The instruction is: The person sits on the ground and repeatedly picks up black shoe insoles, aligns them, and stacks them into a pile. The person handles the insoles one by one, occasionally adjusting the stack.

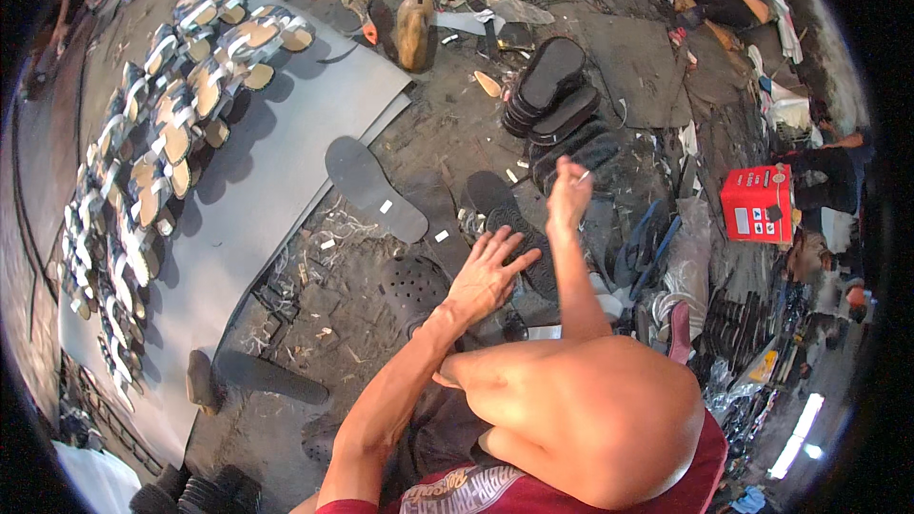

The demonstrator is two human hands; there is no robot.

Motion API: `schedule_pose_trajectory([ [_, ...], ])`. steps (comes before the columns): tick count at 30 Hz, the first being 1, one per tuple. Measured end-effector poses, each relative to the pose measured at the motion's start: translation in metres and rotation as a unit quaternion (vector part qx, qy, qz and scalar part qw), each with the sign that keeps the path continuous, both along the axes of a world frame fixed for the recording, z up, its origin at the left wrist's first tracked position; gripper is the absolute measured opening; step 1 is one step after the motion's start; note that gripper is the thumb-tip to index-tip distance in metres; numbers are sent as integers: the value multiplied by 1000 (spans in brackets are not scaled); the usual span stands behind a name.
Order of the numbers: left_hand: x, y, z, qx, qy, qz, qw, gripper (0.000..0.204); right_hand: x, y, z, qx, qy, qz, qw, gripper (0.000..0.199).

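Observation:
My left hand (484, 278) lies flat with its fingers spread over a black textured sole (493, 198) on the ground. Just right of it and a little farther off, my right hand (569, 198) is closed, with a small thin white piece (586, 175) poking out at the fingertips. What exactly this piece is cannot be made out. Beyond the right hand a stack of black soles (550, 76) sits on the floor. To the left of my hands lies a grey sole-shaped sheet (376, 190) with a white tag on it. A black perforated clog (415, 284) rests beside my left wrist.
Many sandal uppers on lasts (181, 100) stand in rows on a grey sheet (252, 167) at left. A brown last (414, 30) and a brush (358, 5) are at the far side. A red box (757, 204) stands at right; another person (728, 9) sits at far right.

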State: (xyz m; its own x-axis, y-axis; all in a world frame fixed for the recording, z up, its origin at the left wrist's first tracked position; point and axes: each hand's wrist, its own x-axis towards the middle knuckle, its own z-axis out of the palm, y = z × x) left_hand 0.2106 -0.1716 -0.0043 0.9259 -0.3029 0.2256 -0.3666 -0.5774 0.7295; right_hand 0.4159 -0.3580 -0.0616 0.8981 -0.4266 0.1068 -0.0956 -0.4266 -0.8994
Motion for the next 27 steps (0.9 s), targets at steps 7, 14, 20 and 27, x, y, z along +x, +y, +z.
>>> schedule_pose_trajectory([
  [7,13,-17,-14,158,93,-70,981,99,120,27,68,-112,201,59,971,91],
  [14,38,-28,-40,198,93,-60,974,105,69,26,86,411,129,96,897,25],
  [20,65,-37,-21,243,60,-124,960,83,-22,-23,144,370,150,90,912,37],
  [27,69,15,35,-99,141,201,964,61,-35,-33,208,330,31,127,935,36],
])
